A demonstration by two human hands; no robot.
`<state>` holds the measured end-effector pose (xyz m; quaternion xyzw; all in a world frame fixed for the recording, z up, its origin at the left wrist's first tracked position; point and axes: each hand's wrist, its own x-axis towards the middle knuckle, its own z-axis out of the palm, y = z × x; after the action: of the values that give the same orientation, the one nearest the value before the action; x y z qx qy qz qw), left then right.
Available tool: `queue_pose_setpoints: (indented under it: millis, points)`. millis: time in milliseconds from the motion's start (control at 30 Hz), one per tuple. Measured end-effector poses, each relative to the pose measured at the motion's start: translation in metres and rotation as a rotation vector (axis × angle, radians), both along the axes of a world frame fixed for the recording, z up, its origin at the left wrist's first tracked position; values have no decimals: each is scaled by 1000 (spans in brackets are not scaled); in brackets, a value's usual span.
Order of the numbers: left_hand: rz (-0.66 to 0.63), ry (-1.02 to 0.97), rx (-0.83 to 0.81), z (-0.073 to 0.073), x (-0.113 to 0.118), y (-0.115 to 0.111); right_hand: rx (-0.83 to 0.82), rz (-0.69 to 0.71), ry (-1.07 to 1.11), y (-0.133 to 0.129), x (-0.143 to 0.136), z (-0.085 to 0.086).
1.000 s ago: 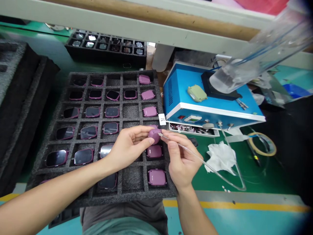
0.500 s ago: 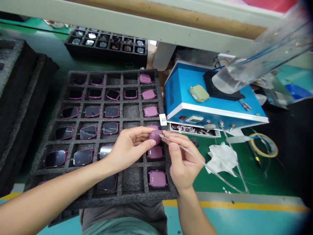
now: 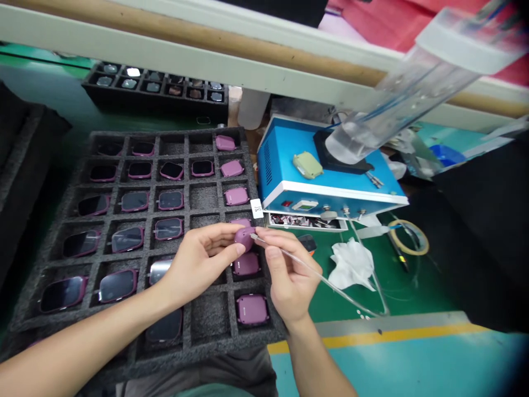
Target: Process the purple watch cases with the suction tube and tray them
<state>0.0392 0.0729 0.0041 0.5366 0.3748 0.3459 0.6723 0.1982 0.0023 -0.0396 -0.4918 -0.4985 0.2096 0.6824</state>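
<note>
Purple casing [image 3: 243,239] sits grasped in our left hand [image 3: 202,258], over the foam tray [image 3: 209,314] near its right edge; our right hand [image 3: 294,281] pinches a clear tube [image 3: 342,294]. Guiding its tip to the casing seems underway, calling next for steadiness.

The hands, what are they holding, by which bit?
The left hand pinches a purple watch case by its left side; the right hand holds a clear tube near its tip.

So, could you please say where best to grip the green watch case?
The green watch case is probably best pinched by its front and back edges, from above left: it lies flat on the blue box, with a black base close on its right.
</note>
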Motion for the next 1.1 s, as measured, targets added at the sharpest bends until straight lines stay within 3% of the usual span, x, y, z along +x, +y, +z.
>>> queue_pose_setpoints:
  millis: [1100]
  points:
    - [13, 8, 12, -1, -1, 1, -2, 3, 0, 2, 0, -3]
